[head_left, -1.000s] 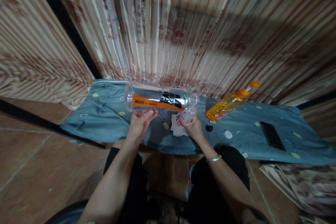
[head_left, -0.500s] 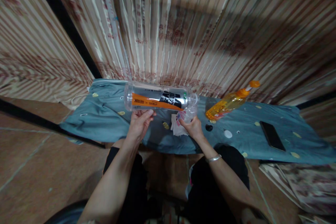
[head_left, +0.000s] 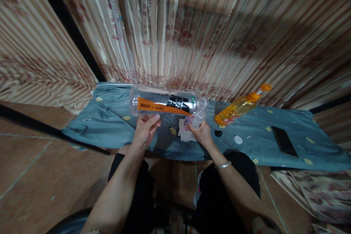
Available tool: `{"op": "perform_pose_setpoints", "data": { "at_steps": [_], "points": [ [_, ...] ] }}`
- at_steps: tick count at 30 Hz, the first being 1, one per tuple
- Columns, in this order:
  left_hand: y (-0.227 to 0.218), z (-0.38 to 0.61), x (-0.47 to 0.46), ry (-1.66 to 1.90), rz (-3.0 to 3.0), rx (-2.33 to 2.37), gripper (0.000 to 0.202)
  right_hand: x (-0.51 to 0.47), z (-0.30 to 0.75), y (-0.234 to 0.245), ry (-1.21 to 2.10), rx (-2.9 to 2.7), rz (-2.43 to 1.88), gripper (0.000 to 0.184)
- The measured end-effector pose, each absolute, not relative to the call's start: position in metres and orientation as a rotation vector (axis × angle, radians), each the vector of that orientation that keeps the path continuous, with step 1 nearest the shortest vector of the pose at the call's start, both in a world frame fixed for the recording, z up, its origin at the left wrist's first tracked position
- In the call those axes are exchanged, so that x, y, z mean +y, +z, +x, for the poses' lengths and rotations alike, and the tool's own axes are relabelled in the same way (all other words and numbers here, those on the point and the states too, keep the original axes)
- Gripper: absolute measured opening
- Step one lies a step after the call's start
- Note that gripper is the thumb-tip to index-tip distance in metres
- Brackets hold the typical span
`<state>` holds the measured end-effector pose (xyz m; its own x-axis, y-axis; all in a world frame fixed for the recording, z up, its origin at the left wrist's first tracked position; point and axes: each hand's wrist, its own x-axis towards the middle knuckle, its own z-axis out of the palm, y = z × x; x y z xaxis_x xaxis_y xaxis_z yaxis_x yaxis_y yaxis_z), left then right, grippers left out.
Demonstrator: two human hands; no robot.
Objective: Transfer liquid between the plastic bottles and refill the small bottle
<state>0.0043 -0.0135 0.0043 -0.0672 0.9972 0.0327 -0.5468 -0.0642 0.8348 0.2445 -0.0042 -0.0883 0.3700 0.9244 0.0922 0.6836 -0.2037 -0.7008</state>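
A clear plastic bottle (head_left: 164, 104) with an orange and black label lies sideways in the air, above a blue-grey cloth (head_left: 109, 124). My left hand (head_left: 146, 129) is under its middle, fingers curled up against the label. My right hand (head_left: 202, 131) grips the bottle's neck end on the right. A crumpled white tissue (head_left: 185, 133) lies on the cloth just left of my right hand.
An orange liquid bottle (head_left: 240, 105) with an orange cap leans at the right. A black cap (head_left: 218, 133), a white disc (head_left: 238, 139) and a black phone (head_left: 284, 141) lie on the cloth. Striped curtains (head_left: 192, 25) hang behind. My dark trouser legs are below.
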Motion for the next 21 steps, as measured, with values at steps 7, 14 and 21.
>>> {"op": "perform_pose_setpoints", "data": {
  "at_steps": [7,14,21],
  "points": [
    [0.0037,0.0031,-0.0144,1.464,0.844,0.797,0.040,-0.0037,0.2452,-0.0896,0.445,-1.396,-1.971,0.061],
    [0.0005,0.0026,-0.0136,1.462,0.861,0.780,0.043,-0.0030,0.2462,-0.0915,0.425,-1.402,-1.980,0.059],
    [0.0006,0.0033,-0.0137,1.470,0.887,0.798,0.039,-0.0029,0.2463,-0.0918,0.432,-1.397,-1.985,0.059]
  ]
}}
